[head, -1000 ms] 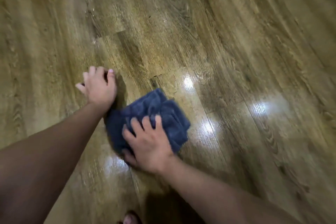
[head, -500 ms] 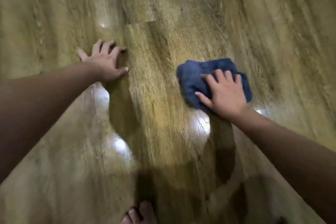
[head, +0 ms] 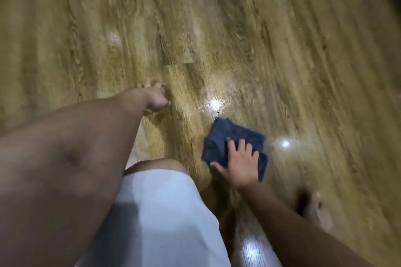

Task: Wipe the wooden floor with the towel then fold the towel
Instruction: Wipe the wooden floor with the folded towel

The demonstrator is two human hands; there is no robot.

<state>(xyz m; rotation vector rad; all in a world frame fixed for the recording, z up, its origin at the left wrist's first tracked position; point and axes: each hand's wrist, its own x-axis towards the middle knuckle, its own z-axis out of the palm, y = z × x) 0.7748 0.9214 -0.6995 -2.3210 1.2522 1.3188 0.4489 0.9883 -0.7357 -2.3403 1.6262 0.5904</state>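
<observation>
pressing our right hand (head: pixel 239 163) flat on the towel (head: pixel 230 141), fingers spread over the near half of the cloth, we are in the wiping step, and the folding is not yet begun. the towel is a dark blue bunched wad lying on the wooden floor (head: pixel 282 60), right of our knee (head: pixel 156 166) and just below a bright glare spot on the boards. our left hand (head: pixel 155 98) is planted on the floor well apart from the towel, up and to the left; it looks to be bracing our weight, and it holds nothing, though blur keeps us from telling exactly how its fingers lie.

to do this step well, we judge that the palm should stay low and the fingers wide, so pressure goes through the whole wad and not only its near edge. the far part of the towel sticks out beyond our fingertips and may drag or roll under, so we would want to keep strokes overlapping and along the grain. the floor shines in patches, which may be wet, so the bracing hand and our bare foot (head: pixel 314 208) at lower right could slip; we should shift weight slowly. the white shorts (head: pixel 162 212) hang close to the boards near the wiped strip.
</observation>
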